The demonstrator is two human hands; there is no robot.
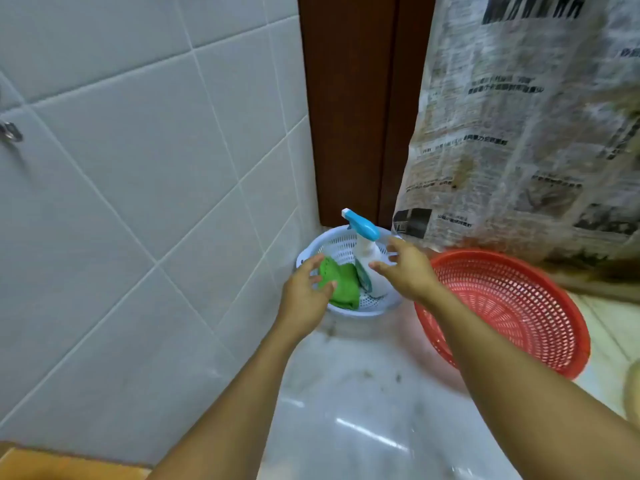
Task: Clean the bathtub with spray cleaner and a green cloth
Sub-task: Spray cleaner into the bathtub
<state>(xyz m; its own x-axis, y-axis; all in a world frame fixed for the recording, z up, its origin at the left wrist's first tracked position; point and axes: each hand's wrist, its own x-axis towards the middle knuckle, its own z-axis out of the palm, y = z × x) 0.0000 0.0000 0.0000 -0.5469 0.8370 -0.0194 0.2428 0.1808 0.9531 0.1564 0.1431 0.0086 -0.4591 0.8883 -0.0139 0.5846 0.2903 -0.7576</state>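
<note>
Left grip (304, 292) is wide, with the fingers spread over the near edge of the green cloth (343, 285). The thumb is at or on the fabric, but contact cannot be confirmed. Right grip (408, 271) is likewise wide, fingers fanned, thumb just in front of the spray bottle (369, 261), holding nothing.

Cloth: bunched, directly beyond my left fingertips, lying against the foot of the bottle.

Bottle: upright, white body with a blue trigger head, between my two grips and nearer the right. Its nozzle points away and to the left.

Both items sit in the white basket (367, 311), which lies under and beyond both grips on a pale glossy surface (346, 393).

Judgement: the step in hand is pick-up of both tools, and cleaning has not begun. I should close the right grip round the bottle's neck beneath the trigger head and lift straight up, so the light basket does not tip. The left should gather the cloth in a full handful, since it rests against the bottle and may drag it.

Surroundings:
- A red basket (502, 306) sits just right of my right grip.
- The tiled wall (138, 202) is left of my left grip.
- A wooden door frame (346, 116) and a newsprint curtain (519, 133) stand beyond both grips.
- No bathtub can be identified in view.
</note>
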